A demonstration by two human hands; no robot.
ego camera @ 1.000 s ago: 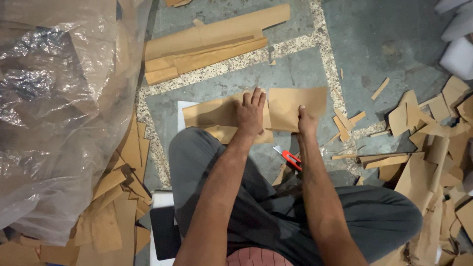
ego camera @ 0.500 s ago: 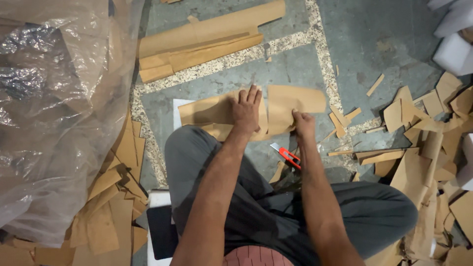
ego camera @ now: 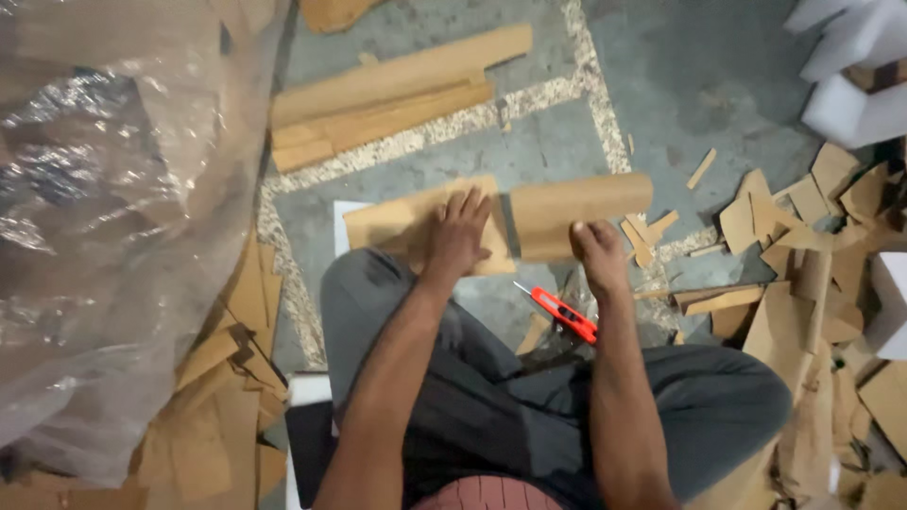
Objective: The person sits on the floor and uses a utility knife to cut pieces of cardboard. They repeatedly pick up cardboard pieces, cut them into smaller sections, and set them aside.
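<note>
A brown cardboard sheet (ego camera: pixel 397 222) lies on the grey floor in front of my crossed legs. My left hand (ego camera: pixel 458 236) presses flat on it with fingers spread. My right hand (ego camera: pixel 597 253) grips the near edge of the sheet's right flap (ego camera: pixel 576 210), which is folded up along a crease beside my left hand. A red utility knife (ego camera: pixel 564 314) rests on the floor just below and between my hands, touched by neither.
A big clear plastic bag (ego camera: pixel 104 217) fills the left side. Long cardboard strips (ego camera: pixel 387 99) lie farther ahead. Cardboard offcuts (ego camera: pixel 812 255) crowd the right, with white foam blocks (ego camera: pixel 850 85) at the top right. More scraps (ego camera: pixel 217 406) pile at the lower left.
My right hand has lifted the right part of the sheet up, folding it along the crease. My left hand stays pressed on the left part.
</note>
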